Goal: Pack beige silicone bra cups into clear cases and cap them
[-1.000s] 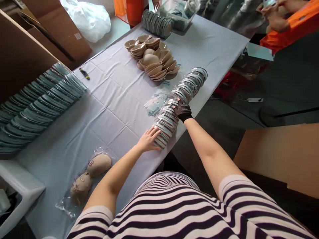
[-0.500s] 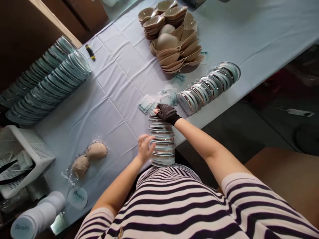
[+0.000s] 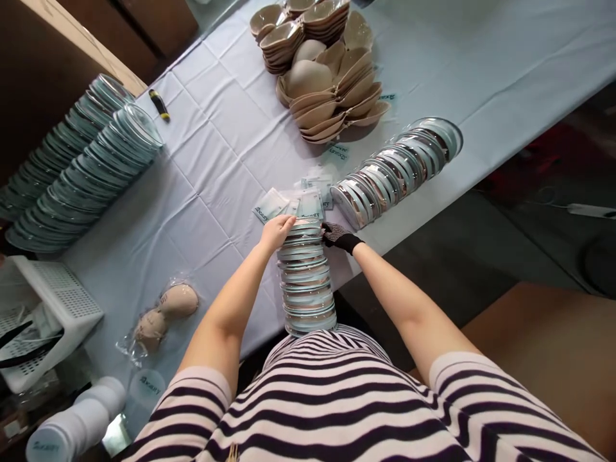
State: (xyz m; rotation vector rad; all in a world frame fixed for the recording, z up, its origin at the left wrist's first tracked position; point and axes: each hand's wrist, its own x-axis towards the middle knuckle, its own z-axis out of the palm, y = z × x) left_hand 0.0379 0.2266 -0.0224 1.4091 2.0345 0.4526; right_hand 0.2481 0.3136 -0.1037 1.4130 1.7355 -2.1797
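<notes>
A row of round, flat, clear-rimmed cases [image 3: 308, 282] lies packed face to face on the table, running from my striped shirt toward the far side. At its far end, my bare left hand [image 3: 278, 232] grips the left edge, fingers closed together. Opposite it, my right hand [image 3: 338, 237], in a black fingerless mesh glove, has its fingertips curled against the right edge. Just beyond them lie small printed cards [image 3: 308, 204] in a loose pile. Beige bra cups [image 3: 332, 90] are stacked farther back.
Another row of round cases [image 3: 397, 172] lies to the right. Longer teal-rimmed rows [image 3: 86, 183] stand at the left. A black-and-yellow cutter [image 3: 158, 105], a bagged bra [image 3: 166, 313], a white basket [image 3: 72, 289] and white discs [image 3: 79, 417] are also on the left.
My left hand has moved forward from the row's left side to its far end and closed there. My right hand has shifted from on top of that end to its right edge.
</notes>
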